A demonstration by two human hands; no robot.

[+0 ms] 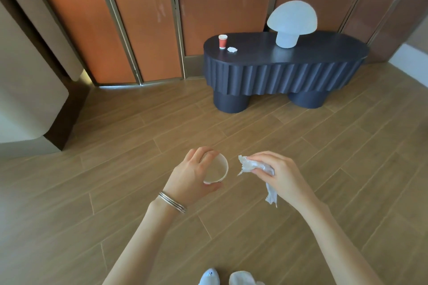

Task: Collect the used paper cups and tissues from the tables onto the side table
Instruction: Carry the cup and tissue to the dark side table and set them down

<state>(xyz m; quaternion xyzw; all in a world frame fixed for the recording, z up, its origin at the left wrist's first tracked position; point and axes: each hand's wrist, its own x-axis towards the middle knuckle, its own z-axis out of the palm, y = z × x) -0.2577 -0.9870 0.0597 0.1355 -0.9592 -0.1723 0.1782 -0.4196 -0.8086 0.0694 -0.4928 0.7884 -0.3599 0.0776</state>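
Hands loaded, left hand (pixel 190 176) gripping cup (pixel 216 170), right hand (pixel 278 172) pinching tissue (pixel 251 165); tabletop (pixel 312 51) ahead holds one cup-and-tissue pair, drop-off pending.

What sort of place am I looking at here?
Probably a styled lounge or cafe interior: a dark fluted side table bearing a white mushroom-shaped lamp, an orange metal-framed folding screen, wood-plank floor.

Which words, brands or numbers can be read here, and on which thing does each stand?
None can be read.
On the red cup, on the side table: marks near its base, too small to read.
On the held cup, in the left hand: mostly its plain inside shows.
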